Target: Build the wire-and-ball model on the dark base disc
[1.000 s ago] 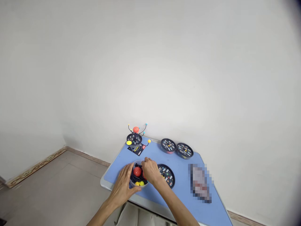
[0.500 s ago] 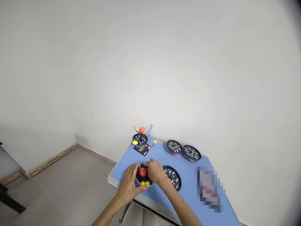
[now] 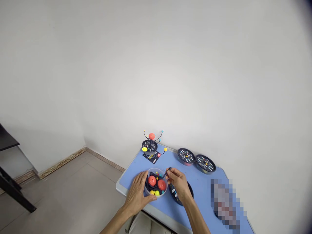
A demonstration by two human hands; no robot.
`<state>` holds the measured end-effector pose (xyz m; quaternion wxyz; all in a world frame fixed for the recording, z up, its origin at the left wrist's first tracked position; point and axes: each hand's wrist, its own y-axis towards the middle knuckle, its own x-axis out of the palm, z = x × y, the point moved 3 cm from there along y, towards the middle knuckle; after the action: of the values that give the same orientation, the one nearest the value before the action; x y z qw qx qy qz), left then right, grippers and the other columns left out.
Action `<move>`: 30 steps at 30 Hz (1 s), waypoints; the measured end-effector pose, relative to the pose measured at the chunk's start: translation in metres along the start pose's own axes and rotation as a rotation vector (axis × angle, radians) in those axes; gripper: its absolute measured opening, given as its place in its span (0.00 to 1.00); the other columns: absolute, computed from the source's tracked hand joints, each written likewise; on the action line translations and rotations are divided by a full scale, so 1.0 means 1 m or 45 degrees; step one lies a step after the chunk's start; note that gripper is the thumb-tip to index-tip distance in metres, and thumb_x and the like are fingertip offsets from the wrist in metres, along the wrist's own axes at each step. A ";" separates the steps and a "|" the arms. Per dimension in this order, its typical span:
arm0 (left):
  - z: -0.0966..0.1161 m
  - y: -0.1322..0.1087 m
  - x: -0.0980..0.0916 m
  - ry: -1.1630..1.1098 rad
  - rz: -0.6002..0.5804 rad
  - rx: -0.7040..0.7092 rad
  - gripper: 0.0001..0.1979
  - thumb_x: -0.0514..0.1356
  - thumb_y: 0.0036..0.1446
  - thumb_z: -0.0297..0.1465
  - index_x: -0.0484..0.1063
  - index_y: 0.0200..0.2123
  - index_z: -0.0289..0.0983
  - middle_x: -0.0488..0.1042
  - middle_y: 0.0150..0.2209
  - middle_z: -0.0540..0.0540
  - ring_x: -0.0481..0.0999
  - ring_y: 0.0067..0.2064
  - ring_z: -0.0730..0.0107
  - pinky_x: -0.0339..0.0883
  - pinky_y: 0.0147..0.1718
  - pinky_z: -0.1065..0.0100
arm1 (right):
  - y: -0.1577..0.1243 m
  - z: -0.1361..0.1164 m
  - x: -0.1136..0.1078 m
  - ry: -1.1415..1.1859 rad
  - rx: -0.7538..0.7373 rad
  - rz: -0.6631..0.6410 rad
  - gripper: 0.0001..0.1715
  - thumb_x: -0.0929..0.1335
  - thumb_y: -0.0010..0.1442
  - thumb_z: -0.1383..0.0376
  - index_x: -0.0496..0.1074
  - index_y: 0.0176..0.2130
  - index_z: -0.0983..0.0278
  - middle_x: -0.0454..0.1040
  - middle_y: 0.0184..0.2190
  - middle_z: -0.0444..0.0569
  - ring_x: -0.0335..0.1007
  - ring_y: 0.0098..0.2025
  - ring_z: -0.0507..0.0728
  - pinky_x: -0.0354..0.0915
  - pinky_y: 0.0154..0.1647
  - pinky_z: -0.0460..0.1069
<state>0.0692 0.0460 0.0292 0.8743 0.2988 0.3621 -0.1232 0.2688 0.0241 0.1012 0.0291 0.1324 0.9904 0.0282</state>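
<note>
A clear round tub (image 3: 149,193) holds two red half-balls (image 3: 152,180), small yellow balls (image 3: 156,193), tiny coloured beads and black plastic parts. My left hand (image 3: 136,191) grips it, fingers along the left side and thumb at the front. Over the tub's right rim, my right hand (image 3: 179,182) pinches a slim black plastic rod (image 3: 166,173), tilted with its lower end at the tub. Partly hidden under that hand lies a round black lid (image 3: 191,195) printed with small planets and labels.
At the back left stands an assembled planet model (image 3: 151,136) on a printed card (image 3: 154,158). Two lidded tubs (image 3: 186,156) sit along the wall side of the blue table (image 3: 168,211). A blurred-out patch (image 3: 224,204) covers something at right. A black stand (image 3: 14,188) is far left.
My right hand has risen out of the tub and shifted right, now with the black rod in its fingers. The left hand stays on the tub. The whole view has shifted slightly.
</note>
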 end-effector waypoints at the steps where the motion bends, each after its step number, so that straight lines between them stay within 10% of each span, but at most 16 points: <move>1: 0.000 0.000 0.000 -0.003 0.000 -0.004 0.47 0.68 0.48 0.40 0.50 0.68 0.42 0.62 0.65 0.36 0.62 0.64 0.45 0.58 0.61 0.45 | -0.001 0.000 0.000 0.062 0.015 0.003 0.25 0.71 0.44 0.44 0.71 0.26 0.63 0.70 0.22 0.45 0.66 0.23 0.54 0.62 0.25 0.49; 13: 0.007 0.000 -0.006 -0.054 -0.072 -0.081 0.48 0.70 0.46 0.36 0.51 0.67 0.40 0.60 0.66 0.35 0.59 0.66 0.45 0.55 0.62 0.43 | 0.005 0.003 0.001 -0.274 0.014 -0.062 0.20 0.65 0.52 0.51 0.74 0.32 0.65 0.62 0.16 0.39 0.56 0.18 0.51 0.55 0.23 0.48; 23: 0.009 0.000 -0.005 -0.064 -0.040 -0.102 0.49 0.71 0.43 0.37 0.53 0.66 0.41 0.63 0.64 0.36 0.61 0.65 0.44 0.57 0.61 0.42 | 0.014 -0.010 0.032 -1.272 -0.181 -0.290 0.15 0.63 0.57 0.73 0.77 0.38 0.65 0.76 0.35 0.55 0.72 0.36 0.60 0.57 0.37 0.50; 30: 0.005 -0.004 -0.001 -0.111 -0.023 -0.145 0.53 0.73 0.40 0.35 0.50 0.68 0.44 0.62 0.65 0.38 0.60 0.65 0.43 0.57 0.61 0.42 | 0.012 -0.018 0.027 -1.339 -0.248 -0.348 0.19 0.60 0.60 0.73 0.77 0.41 0.61 0.78 0.36 0.50 0.74 0.38 0.57 0.60 0.38 0.47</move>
<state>0.0699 0.0397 0.0313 0.9037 0.2396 0.3327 -0.1233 0.2445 0.0418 0.1181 0.5355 -0.0042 0.8432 0.0459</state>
